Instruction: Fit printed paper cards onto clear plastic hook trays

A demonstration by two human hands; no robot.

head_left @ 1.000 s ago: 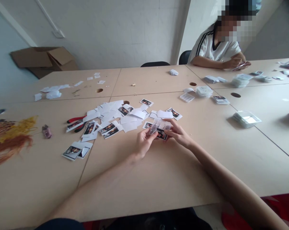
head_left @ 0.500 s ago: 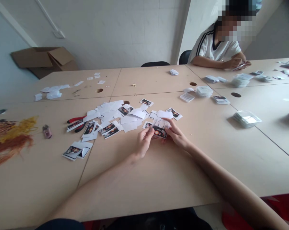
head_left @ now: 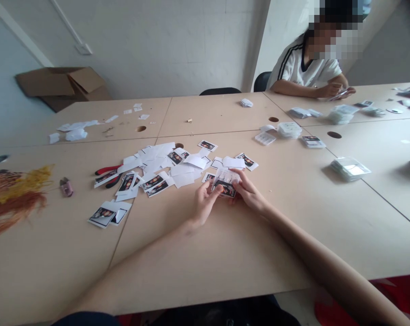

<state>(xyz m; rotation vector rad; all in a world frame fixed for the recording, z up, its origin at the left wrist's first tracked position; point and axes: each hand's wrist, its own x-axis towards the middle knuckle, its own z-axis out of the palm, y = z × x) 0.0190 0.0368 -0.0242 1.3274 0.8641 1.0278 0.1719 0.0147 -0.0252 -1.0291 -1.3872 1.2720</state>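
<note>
Left thumb (head_left: 219,189) has slid inward; left fingers (head_left: 200,190) and right fingers (head_left: 238,180) grip case (head_left: 228,175) edges near open table (head_left: 232,253).

Worn on the person's head, the one camera looks forward and down from above and behind the hands (head_left: 220,194), with both forearms (head_left: 150,249) running up from the lower edge. The hands sit near the middle of the view, at arm's reach; the desk (head_left: 205,253) spreads around them, and the wall (head_left: 164,50) beyond them fills the top. This single view shares its scene with none.
</note>
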